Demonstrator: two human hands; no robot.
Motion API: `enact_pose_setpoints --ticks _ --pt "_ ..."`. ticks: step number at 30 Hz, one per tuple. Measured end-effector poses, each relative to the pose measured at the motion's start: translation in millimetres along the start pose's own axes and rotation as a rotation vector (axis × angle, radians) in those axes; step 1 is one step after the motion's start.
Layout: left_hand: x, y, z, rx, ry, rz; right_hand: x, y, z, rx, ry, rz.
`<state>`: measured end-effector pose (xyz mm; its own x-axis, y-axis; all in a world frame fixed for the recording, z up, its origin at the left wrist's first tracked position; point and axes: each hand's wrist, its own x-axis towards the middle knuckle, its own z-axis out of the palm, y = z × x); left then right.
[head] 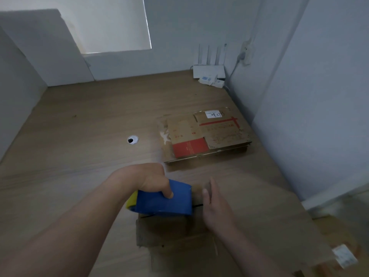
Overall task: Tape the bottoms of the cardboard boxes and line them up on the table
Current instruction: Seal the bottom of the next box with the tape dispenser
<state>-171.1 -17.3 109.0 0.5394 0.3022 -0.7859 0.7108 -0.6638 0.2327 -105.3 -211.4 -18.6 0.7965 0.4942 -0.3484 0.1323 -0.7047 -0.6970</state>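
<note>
My left hand is curled round the blue tape dispenser, pressing it down on the cardboard box that sits at the near edge of the table. My right hand lies open just beside the dispenser, fingers straight, flat against the cardboard to steady it. The picture is blurred here, so I cannot tell whether any tape is on the seam yet. I judge this is the taping of the first box's bottom, barely begun or midway.

Toward the right edge, well apart from my hands, a stack of flattened boxes lies untouched, not yet opened or taped. No finished box stands lined up anywhere on the table, so most of the job is left: finish this seam, set the box in place, then do the rest of the stack.
</note>
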Motion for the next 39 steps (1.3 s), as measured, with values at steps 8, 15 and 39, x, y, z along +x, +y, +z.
enact_pose_setpoints --ticks 8,15,39 --pt "-38.4 -82.2 13.7 -0.211 0.084 0.155 6.7 7.4 -1.4 -0.017 -0.014 0.0" --pt "-86.8 -201.9 40.0 -0.367 0.152 -0.001 2.3 2.7 -4.5 -0.058 0.036 -0.065" --pt "-22.0 -125.4 67.4 0.136 0.164 -0.154 -0.4 -1.6 4.0 -0.093 0.054 -0.048"
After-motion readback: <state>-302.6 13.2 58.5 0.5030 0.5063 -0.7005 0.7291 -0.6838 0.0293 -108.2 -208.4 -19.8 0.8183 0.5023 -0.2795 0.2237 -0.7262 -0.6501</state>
